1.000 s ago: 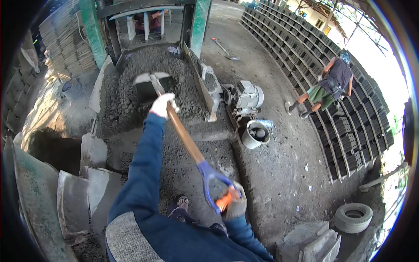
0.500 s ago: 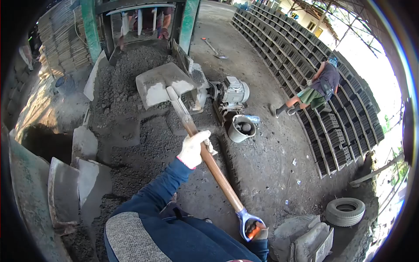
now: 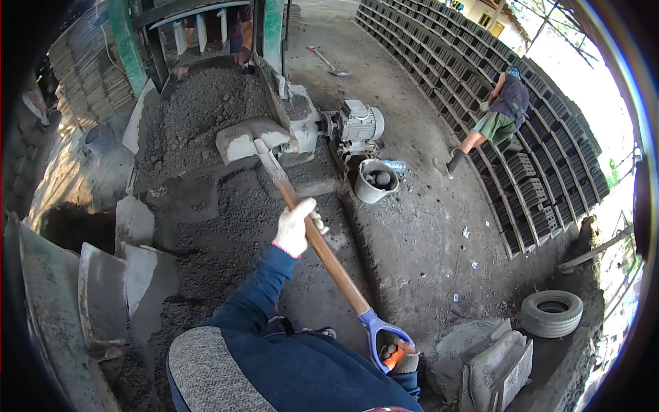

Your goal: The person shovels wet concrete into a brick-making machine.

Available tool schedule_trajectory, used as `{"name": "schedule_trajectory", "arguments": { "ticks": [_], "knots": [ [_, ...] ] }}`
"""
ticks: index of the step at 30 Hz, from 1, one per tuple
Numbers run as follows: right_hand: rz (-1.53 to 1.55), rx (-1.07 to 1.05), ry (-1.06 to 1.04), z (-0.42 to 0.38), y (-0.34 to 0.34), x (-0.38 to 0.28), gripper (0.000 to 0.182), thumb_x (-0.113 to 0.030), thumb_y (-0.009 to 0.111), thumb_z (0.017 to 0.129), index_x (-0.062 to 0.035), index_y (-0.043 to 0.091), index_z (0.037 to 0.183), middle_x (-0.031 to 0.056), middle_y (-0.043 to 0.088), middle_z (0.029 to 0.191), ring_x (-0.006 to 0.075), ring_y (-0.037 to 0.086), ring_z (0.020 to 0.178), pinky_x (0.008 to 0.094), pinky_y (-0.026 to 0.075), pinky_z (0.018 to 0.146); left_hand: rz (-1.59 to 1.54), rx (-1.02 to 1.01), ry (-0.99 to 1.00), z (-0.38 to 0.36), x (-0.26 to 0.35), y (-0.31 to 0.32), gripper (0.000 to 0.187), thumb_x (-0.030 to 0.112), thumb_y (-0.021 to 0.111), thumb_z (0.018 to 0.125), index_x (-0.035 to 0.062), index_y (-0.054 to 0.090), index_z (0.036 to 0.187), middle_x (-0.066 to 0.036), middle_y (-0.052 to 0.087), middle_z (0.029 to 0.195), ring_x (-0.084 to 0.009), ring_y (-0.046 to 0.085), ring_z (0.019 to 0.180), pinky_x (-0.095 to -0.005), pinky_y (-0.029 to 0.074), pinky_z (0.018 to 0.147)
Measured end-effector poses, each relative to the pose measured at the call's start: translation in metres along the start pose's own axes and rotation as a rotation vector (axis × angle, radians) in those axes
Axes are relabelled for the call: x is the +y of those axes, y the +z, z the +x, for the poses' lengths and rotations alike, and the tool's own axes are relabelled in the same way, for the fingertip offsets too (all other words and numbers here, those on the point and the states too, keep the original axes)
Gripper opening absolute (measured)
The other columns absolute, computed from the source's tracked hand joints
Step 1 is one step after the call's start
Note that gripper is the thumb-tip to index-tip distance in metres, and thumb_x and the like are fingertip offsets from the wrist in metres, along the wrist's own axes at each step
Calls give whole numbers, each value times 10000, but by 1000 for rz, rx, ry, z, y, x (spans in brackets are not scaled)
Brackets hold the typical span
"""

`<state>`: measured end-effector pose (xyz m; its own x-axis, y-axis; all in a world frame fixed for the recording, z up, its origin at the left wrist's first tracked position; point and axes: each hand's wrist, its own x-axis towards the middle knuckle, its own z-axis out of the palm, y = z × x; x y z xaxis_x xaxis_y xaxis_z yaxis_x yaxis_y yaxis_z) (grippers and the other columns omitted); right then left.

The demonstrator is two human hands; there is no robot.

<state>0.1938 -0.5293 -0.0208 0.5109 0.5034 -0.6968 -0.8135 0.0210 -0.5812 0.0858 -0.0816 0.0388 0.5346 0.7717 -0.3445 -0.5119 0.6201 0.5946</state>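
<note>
My left hand (image 3: 296, 228), in a white glove, is closed around the wooden shaft of a shovel (image 3: 329, 264). At the near end, my right hand (image 3: 405, 358) grips the shovel's blue D-shaped handle (image 3: 371, 323) by its orange crossbar; part of that hand is hidden. The wide metal shovel blade (image 3: 240, 143) points away from me, at the near edge of a heap of dark, crumbly mix (image 3: 206, 103). Its visible face is smeared grey, with no load to be seen on it.
An electric motor (image 3: 360, 123) and a bucket (image 3: 374, 189) stand right of the mix. Another person (image 3: 504, 106) bends at racks of blocks (image 3: 439, 62). A second shovel (image 3: 329, 62) lies behind. A tire (image 3: 551, 314) and sacks (image 3: 480, 364) lie at lower right.
The shovel blade has tipped to a flatter angle and shows less of its face. Both hands keep their hold. My view has shifted slightly, and the person by the racks has shifted stance.
</note>
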Motion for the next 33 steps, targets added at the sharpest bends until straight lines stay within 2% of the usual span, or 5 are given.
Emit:
{"name": "schedule_trajectory", "arguments": {
  "ticks": [8, 19, 23, 28, 33],
  "knots": [
    [-150, 71, 35, 20, 36, -11, 239, -224, 627, 885, -40, 617, 732, 111, 621, 639, 274, 608, 537, 387, 530, 542, -13, -15, 31, 17, -9, -11, 183, 126, 712, 874, 86, 553, 958, -73, 579, 743, -245, 620, 588, -501, 583, 609],
    [-162, -196, -141, 75, 294, 9, 204, -283, 672, 896, -87, 626, 926, 63, 626, 742, 185, 607, 620, 326, 515, 559, 66, -124, -15, 182, 154, -76, 120, 142, 601, 905, 73, 572, 999, -102, 588, 704, -267, 617, 653, -533, 560, 708],
    [-365, -416, -256, 120, 352, 0, 319, -337, 717, 929, -51, 643, 1049, 62, 675, 862, 190, 677, 754, 352, 580, 680, 92, -23, 224, 264, 201, -95, 121, 176, 646, 888, 75, 581, 882, -94, 557, 662, -245, 573, 597, -469, 578, 667],
    [-166, -345, -332, 98, 297, -32, 244, -224, 717, 910, -25, 656, 1036, 55, 638, 813, 179, 647, 707, 330, 565, 617, 79, -77, 135, 189, 168, -42, 193, 232, 652, 923, 76, 560, 854, -116, 612, 731, -264, 645, 681, -510, 577, 719],
    [-239, 31, -261, 129, 16, -23, 177, -162, 703, 880, -29, 661, 989, 71, 642, 775, 206, 603, 571, 370, 547, 538, -301, -303, -256, 75, 72, -21, 271, 315, 568, 994, 84, 573, 854, -131, 622, 738, -326, 651, 730, -597, 497, 848]
  ]
}}
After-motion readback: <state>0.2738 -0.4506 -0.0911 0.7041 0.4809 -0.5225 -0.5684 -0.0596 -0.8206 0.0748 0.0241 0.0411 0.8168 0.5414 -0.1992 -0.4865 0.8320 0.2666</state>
